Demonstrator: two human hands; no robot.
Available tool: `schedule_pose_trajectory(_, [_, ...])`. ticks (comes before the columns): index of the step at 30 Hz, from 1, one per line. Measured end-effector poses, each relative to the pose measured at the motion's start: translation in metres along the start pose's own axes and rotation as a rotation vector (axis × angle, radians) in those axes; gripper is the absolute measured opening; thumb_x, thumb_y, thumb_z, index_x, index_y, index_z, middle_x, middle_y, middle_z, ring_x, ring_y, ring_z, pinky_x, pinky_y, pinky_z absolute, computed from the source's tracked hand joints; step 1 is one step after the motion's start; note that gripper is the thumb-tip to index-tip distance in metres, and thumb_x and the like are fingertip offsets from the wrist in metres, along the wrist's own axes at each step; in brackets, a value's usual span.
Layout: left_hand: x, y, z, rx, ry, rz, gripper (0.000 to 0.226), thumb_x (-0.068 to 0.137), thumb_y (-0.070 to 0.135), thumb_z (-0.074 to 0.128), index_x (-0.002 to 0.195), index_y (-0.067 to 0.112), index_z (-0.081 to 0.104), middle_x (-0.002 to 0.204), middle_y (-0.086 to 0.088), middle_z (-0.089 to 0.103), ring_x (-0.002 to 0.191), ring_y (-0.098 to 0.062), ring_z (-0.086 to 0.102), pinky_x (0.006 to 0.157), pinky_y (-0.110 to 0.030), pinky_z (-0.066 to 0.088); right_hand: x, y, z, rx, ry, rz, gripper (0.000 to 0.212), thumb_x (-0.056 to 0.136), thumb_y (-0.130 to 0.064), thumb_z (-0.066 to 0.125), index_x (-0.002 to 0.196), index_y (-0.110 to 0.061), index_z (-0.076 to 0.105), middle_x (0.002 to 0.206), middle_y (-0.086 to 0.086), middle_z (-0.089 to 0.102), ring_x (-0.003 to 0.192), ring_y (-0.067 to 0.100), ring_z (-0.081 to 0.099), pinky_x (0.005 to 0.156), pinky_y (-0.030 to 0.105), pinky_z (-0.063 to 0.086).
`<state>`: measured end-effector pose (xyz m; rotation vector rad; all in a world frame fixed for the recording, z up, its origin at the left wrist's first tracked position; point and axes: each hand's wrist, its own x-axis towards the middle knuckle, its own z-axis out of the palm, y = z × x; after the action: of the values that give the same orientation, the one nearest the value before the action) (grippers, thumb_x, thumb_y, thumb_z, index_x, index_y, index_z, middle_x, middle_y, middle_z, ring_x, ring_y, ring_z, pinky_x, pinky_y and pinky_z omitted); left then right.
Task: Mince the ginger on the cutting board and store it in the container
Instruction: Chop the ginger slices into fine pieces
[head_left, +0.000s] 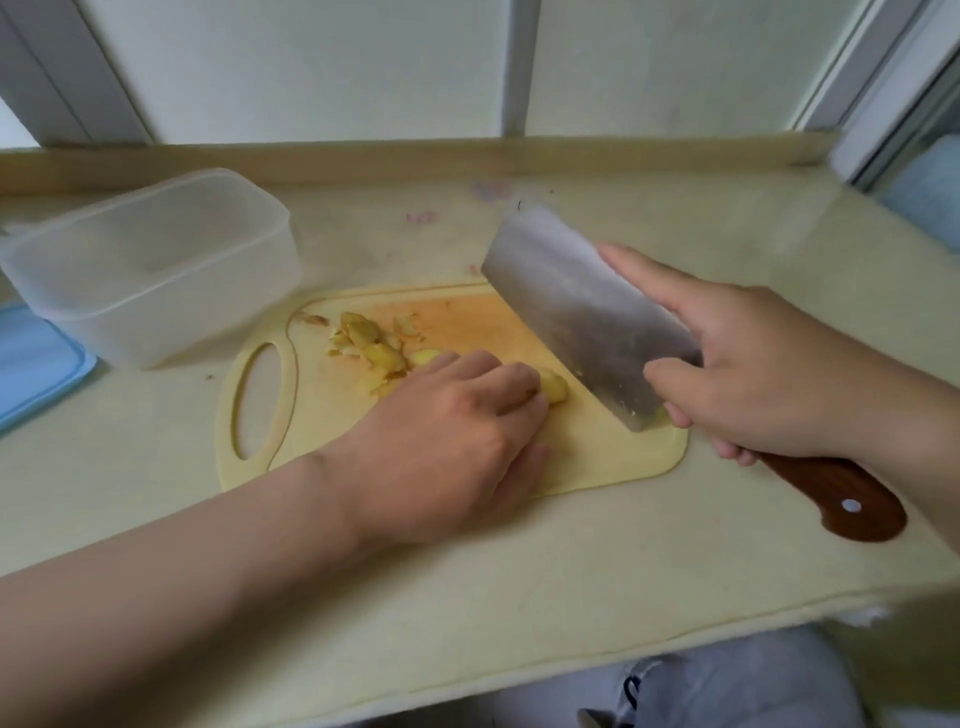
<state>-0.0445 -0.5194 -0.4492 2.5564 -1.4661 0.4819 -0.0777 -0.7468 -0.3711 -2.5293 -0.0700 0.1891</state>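
Ginger (553, 387) pokes out beneath curled left fingers (519, 379) pinning it; right fingers (649, 275) grasp cleaver (571, 306).

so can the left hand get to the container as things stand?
Probably yes: the container stands open left of the board, only ginger slices between it and the left hand, which holds a ginger piece.

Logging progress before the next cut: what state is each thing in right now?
Translucent rectangular plastic container: upright, open, looks empty.
Blue plastic lid: off, flat on the counter.
Pale yellow plastic cutting board: flat, stained orange.
Yellow ginger: coarsely sliced, not minced; one chunk uncut.
Steel cleaver with brown wooden handle: tilted, heel down at the board.
Left grip: curled over the ginger chunk.
Right grip: clasps the cleaver.
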Motion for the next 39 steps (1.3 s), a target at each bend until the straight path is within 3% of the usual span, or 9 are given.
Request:
schedule_pose_trajectory(5, [-0.005,-0.001,0.004,-0.002,-0.009,-0.017,0.048,0.103,0.039,0.035,0.119,0.006,0.066,0.114,-0.011,0.063,0.095,-0.035,0.059,0.076,-0.048,0.049,0.000,-0.014,0.002,-0.115,-0.047,0.007,0.092,0.094,-0.011,0.049,0.144,-0.079,0.013,0.063,0.003,0.067,0.041,0.022,0.064,0.042,0.038,0.058])
schedule_pose_trajectory(10, [-0.008,-0.003,0.006,-0.013,-0.036,-0.036,0.054,0.103,0.043,0.032,0.129,0.008,0.063,0.123,-0.008,0.060,0.104,-0.033,0.058,0.083,-0.047,0.048,0.013,-0.027,0.007,-0.213,-0.051,-0.006,0.090,0.095,-0.011,0.048,0.153,-0.068,0.008,0.060,0.001,0.065,0.041,0.020,0.064,0.044,0.039,0.059])
schedule_pose_trajectory(14, [-0.009,-0.004,0.007,-0.005,-0.058,-0.045,0.058,0.102,0.045,0.028,0.132,0.009,0.061,0.126,-0.006,0.059,0.106,-0.032,0.057,0.088,-0.047,0.046,0.014,-0.032,0.010,-0.361,-0.045,-0.051,0.092,0.095,-0.014,0.048,0.155,-0.065,0.001,0.057,-0.004,0.066,0.044,0.015,0.062,0.054,0.044,0.060])
schedule_pose_trajectory(19, [-0.010,-0.003,0.005,-0.004,-0.081,-0.054,0.060,0.102,0.046,0.024,0.135,0.009,0.060,0.128,-0.005,0.059,0.108,-0.032,0.057,0.093,-0.048,0.043,-0.005,-0.027,0.008,-0.350,-0.035,0.006,0.092,0.098,-0.017,0.049,0.147,-0.075,-0.004,0.057,0.001,0.066,0.045,0.017,0.061,0.058,0.043,0.059])
schedule_pose_trajectory(25, [-0.010,-0.004,0.004,-0.015,-0.095,-0.063,0.060,0.102,0.046,0.024,0.136,0.011,0.059,0.129,-0.003,0.059,0.109,-0.031,0.057,0.094,-0.048,0.042,-0.025,-0.019,0.009,-0.281,-0.008,-0.036,0.092,0.097,-0.015,0.048,0.147,-0.076,0.000,0.049,0.015,0.053,0.041,0.030,0.051,0.040,0.042,0.046])
schedule_pose_trajectory(32, [-0.009,-0.005,0.003,-0.040,-0.102,-0.074,0.061,0.100,0.047,0.023,0.132,0.012,0.061,0.126,-0.003,0.060,0.108,-0.031,0.057,0.093,-0.047,0.042,-0.029,-0.013,0.011,-0.234,0.030,-0.045,0.093,0.093,-0.017,0.048,0.144,-0.080,0.003,0.051,0.018,0.056,0.042,0.034,0.054,0.044,0.043,0.051])
schedule_pose_trajectory(39, [-0.009,-0.005,0.005,-0.058,-0.096,-0.076,0.060,0.100,0.047,0.025,0.129,0.011,0.063,0.123,-0.003,0.061,0.107,-0.032,0.056,0.092,-0.049,0.043,-0.031,-0.010,0.015,-0.287,0.119,-0.096,0.097,0.089,-0.014,0.050,0.141,-0.083,0.005,0.053,0.018,0.059,0.038,0.027,0.052,0.048,0.043,0.048])
